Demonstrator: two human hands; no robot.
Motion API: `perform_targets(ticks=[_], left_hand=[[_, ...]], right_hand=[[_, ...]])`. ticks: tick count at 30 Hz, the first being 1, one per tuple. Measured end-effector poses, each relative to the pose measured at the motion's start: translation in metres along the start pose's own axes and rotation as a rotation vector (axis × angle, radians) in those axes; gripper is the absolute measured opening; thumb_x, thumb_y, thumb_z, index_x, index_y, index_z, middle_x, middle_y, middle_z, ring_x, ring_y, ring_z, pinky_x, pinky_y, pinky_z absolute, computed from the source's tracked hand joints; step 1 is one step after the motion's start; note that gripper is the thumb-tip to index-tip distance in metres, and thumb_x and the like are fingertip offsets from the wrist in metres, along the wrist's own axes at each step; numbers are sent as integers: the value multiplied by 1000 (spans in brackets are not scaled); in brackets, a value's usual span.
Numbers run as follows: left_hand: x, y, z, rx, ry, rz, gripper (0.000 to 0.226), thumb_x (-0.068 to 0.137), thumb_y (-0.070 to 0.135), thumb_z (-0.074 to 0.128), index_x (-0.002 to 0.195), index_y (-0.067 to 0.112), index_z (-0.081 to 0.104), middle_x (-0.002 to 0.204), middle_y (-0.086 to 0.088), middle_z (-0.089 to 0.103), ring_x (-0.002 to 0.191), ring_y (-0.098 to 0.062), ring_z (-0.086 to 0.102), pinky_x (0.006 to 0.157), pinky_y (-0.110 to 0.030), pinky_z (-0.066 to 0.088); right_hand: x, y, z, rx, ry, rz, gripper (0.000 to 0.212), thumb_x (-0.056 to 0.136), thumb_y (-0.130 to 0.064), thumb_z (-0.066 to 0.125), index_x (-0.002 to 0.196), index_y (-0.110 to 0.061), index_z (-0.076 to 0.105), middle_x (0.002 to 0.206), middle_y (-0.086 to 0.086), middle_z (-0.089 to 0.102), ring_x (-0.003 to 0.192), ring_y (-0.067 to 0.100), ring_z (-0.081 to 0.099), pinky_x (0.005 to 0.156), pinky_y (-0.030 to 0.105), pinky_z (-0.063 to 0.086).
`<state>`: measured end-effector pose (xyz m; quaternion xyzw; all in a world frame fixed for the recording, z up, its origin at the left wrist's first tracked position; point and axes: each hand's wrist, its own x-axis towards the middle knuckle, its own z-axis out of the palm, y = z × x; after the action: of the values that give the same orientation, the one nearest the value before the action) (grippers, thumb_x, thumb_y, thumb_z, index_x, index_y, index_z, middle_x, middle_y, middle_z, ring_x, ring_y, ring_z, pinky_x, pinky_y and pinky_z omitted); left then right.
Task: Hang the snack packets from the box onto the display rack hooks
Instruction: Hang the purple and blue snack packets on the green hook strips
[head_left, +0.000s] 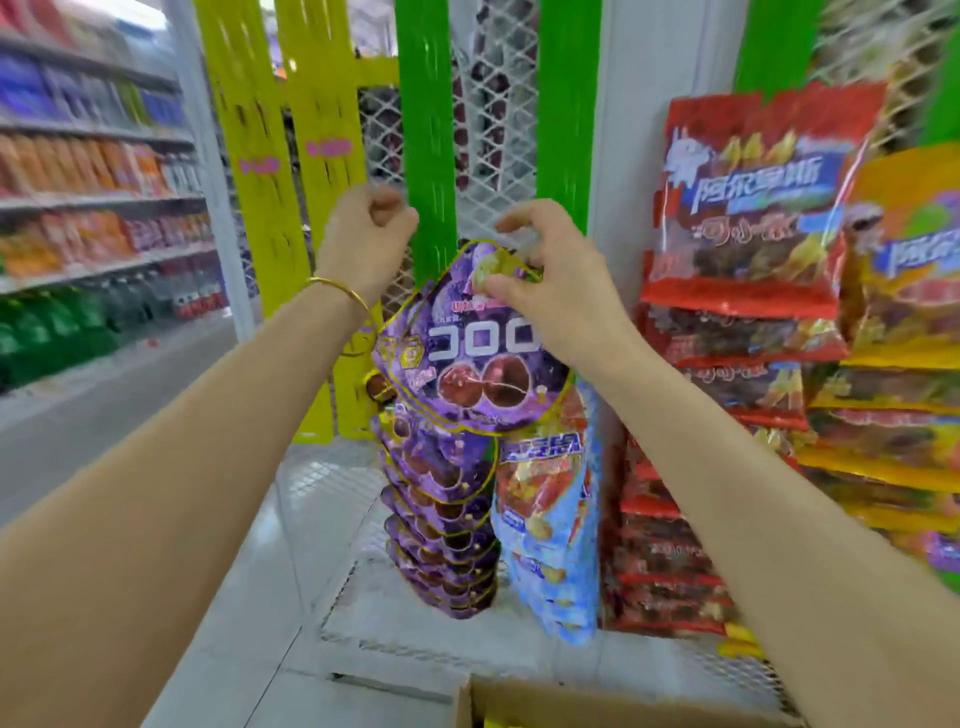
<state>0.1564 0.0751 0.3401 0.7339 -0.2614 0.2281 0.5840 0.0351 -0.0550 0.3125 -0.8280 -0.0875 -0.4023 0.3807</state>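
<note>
Head view: at centre frame, a person's right hand (550, 291) is pinching the top of a purple snack packet (467, 358), fingers gripping it in front of the mesh display rack (493, 156). Just to its left, the left hand (366, 234) is hovering with fingers closed in a fist. More purple packets (441, 519) are hanging below. A cardboard box (597, 701) is sitting at the bottom edge.
</note>
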Motion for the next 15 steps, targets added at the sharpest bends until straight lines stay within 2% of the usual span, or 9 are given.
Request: perform_targets(ticks=[2,3,5,7,8,10,11,13,15], left_hand=[[10,3,3,-34,-39,-42,16,92,16,53,104,8,58,80,0,55,80,-18,56,73,-35,52],[14,4,5,-67,-56,-73,9,93,18,52,92,12,59,73,1,52,71,-15,55,63,-30,50],[20,8,6,-130,-72,-141,21,93,22,53,72,19,53,64,0,45,53,-10,47,49,-22,41],[27,11,5,-157,-90,-193,30,89,29,58,64,21,46,61,-2,40,52,-15,39,50,-26,34],[29,13,4,-150,-106,-224,31,87,34,60,64,21,45,62,-2,43,57,-18,42,55,-29,36],[32,17,4,-176,-126,-274,27,78,42,67,74,18,57,77,-7,57,76,-25,53,71,-35,42],[33,18,4,-203,-129,-297,34,74,44,69,88,14,64,94,-13,64,89,-28,58,77,-36,43],[32,20,5,-244,-137,-348,55,78,42,68,119,7,60,127,-17,57,115,-32,56,85,-33,43],[32,20,6,-236,-139,-342,57,83,38,65,127,4,54,137,-17,49,123,-31,50,92,-34,43]], right_hand=[[17,1,6,4,7,-29,29,81,-5,67,106,-7,53,77,-6,53,66,7,45,63,14,36],[25,1,9,-5,6,-42,25,82,-4,66,104,-6,54,83,-3,54,71,10,47,65,12,36],[40,-1,14,-27,1,-60,23,83,-2,63,104,-3,55,90,-2,53,80,8,47,67,4,34],[52,-4,19,-32,2,-75,23,83,1,61,106,-1,56,92,0,54,75,0,48,67,0,33],[56,-4,22,-33,9,-91,22,84,2,59,106,-1,56,92,3,57,71,-4,49,66,1,33],[63,-3,26,-59,21,-100,21,86,-1,58,108,-2,57,99,9,61,77,2,51,68,8,36],[65,-3,27,-71,24,-88,22,87,-4,57,110,-3,56,103,9,62,85,9,52,72,13,37],[68,-2,30,-76,23,-66,24,88,-5,57,112,-5,56,108,8,61,95,16,53,81,21,39],[68,-3,30,-80,28,-61,25,88,-6,58,113,-6,55,109,7,61,97,16,54,84,23,40]])
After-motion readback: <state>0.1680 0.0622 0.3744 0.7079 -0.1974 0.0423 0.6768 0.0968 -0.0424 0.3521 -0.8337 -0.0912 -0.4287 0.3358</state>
